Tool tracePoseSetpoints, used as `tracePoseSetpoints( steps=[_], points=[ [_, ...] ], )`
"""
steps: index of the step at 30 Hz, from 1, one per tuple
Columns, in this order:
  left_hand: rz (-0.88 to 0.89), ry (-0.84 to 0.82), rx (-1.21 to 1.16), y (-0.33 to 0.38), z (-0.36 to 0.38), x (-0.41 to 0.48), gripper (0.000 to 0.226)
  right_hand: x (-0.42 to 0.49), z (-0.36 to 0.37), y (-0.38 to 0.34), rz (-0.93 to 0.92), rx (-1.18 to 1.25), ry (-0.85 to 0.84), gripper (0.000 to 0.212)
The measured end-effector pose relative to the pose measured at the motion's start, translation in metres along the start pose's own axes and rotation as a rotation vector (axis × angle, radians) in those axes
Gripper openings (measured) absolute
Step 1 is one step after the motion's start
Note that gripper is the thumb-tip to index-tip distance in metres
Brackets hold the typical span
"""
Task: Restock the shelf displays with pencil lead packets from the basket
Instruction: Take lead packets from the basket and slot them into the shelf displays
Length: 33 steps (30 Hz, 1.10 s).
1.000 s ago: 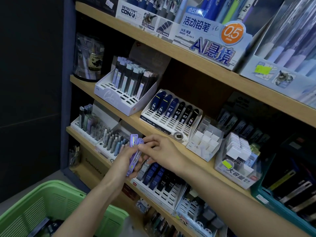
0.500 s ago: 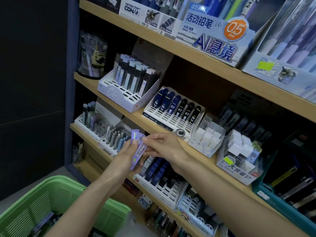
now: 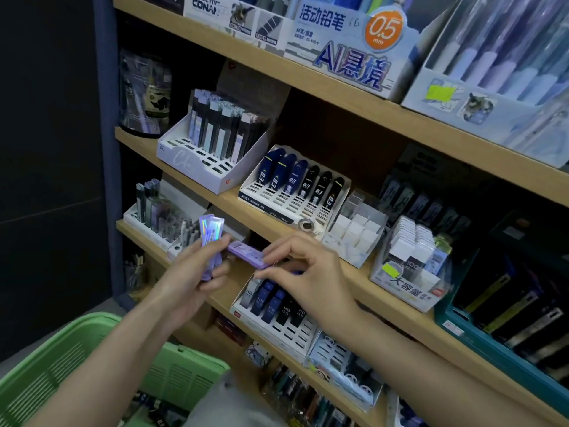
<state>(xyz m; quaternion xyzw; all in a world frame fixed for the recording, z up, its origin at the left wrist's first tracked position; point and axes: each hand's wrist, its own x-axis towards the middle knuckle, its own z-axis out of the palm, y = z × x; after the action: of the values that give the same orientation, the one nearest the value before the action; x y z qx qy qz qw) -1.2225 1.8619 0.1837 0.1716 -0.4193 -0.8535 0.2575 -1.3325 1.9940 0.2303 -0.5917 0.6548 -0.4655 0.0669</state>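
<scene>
Pulled clear since before, one purple packet is pinched by the right hand; left hand grips the stack. Probably light, stiff, slick: pinch its long edges.

From my remote view I count three wooden shelves. The top shelf bears printed pen display boxes. On the middle shelf stand a clear bag, a white tray of lead packets, a tray of blue and black cases, clear eraser holders and a teal box. The lower shelf carries a white tray of HB 0.5 cases.
</scene>
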Motion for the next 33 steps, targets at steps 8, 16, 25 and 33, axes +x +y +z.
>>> tracePoseSetpoints(
  steps=[8, 16, 25, 33],
  points=[
    [0.143, 0.026, 0.326, -0.016, 0.024, -0.007, 0.008, -0.049, -0.002, 0.016, 0.065, -0.096, -0.158, 0.018],
    [0.297, -0.133, 0.784, -0.018, 0.069, -0.02, 0.01, -0.053, -0.04, -0.012, 0.267, -0.082, 0.054, 0.04],
    [0.242, -0.163, 0.708, -0.025, 0.121, -0.027, 0.015, -0.066, -0.106, -0.021, 0.188, -0.228, 0.252, 0.03],
    [0.086, -0.128, 0.564, -0.032, 0.141, -0.028, 0.022, -0.078, -0.186, -0.013, 0.219, -0.544, 0.543, 0.019]
  ],
)
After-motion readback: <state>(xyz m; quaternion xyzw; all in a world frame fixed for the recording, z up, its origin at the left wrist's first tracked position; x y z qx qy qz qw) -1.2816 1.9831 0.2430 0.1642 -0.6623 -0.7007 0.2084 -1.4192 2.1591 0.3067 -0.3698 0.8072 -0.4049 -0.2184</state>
